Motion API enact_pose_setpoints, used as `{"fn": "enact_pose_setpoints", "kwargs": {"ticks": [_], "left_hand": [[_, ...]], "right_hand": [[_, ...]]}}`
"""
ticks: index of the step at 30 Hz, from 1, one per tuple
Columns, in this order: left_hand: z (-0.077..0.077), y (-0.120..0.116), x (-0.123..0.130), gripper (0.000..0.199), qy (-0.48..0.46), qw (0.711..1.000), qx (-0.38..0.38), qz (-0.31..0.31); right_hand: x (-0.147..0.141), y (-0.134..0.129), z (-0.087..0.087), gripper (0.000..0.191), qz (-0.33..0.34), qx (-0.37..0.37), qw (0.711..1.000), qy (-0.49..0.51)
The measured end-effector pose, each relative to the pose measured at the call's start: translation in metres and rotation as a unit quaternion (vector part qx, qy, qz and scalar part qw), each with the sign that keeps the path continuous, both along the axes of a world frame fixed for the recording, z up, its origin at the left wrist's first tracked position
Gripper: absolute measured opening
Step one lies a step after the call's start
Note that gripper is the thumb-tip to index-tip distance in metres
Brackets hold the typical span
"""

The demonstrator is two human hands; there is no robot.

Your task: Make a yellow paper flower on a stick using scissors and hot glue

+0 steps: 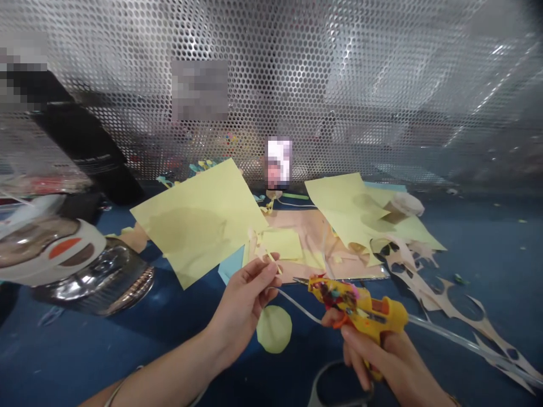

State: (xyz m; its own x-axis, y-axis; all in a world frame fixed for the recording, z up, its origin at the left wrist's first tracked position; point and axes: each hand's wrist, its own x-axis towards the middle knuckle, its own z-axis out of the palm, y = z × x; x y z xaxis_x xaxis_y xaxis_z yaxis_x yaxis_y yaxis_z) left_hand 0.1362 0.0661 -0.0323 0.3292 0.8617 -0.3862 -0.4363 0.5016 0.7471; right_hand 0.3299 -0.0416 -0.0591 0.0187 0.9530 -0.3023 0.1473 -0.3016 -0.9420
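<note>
My left hand [242, 297] is closed in a pinch on a thin pale yellow paper strip [276, 264]. A narrow white strip [299, 305] runs from beneath its fingers toward my right hand [388, 359]. That hand is wrapped around a yellow glue gun [367, 311] stained with coloured glue. The metal nozzle [300, 280] points left, a short gap away from the pinched strip. Out of the gun's back end sticks a long clear glue stick [462, 340]. On the blue table just below the left fingertips lies a pale green paper disc [274, 329].
Yellow-green paper sheets [203, 223] lie left and right, around a pinkish board [311, 226] with smaller paper pieces. Cut paper scraps [445, 299] spread at right. A shiny domed object [97, 277] stands left. A phone [278, 164] leans near the perforated metal screen [360, 85].
</note>
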Motion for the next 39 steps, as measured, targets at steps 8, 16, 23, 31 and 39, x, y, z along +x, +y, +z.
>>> {"fn": "enact_pose_setpoints", "kwargs": {"ticks": [8, 16, 23, 31, 39], "left_hand": [[0.001, 0.0, 0.0, 0.021, 0.003, 1.0, 0.002, -0.012], [0.001, -0.001, 0.001, 0.021, 0.003, 1.0, -0.002, -0.012], [0.005, -0.003, 0.003, 0.019, 0.006, 1.0, -0.001, -0.013], [0.003, -0.002, 0.003, 0.018, 0.015, 1.0, -0.008, -0.011], [0.005, -0.003, 0.004, 0.02, 0.023, 1.0, -0.008, -0.009]], "right_hand": [[-0.009, 0.002, 0.007, 0.046, -0.003, 0.01, 1.0, 0.014], [-0.007, 0.002, 0.006, 0.038, -0.004, 0.035, 0.999, -0.004], [-0.01, 0.008, 0.006, 0.04, -0.025, 0.054, 0.998, -0.005], [-0.013, 0.007, 0.012, 0.039, -0.034, 0.061, 0.997, 0.02], [-0.015, 0.009, 0.011, 0.04, -0.037, 0.048, 0.997, 0.048]]}}
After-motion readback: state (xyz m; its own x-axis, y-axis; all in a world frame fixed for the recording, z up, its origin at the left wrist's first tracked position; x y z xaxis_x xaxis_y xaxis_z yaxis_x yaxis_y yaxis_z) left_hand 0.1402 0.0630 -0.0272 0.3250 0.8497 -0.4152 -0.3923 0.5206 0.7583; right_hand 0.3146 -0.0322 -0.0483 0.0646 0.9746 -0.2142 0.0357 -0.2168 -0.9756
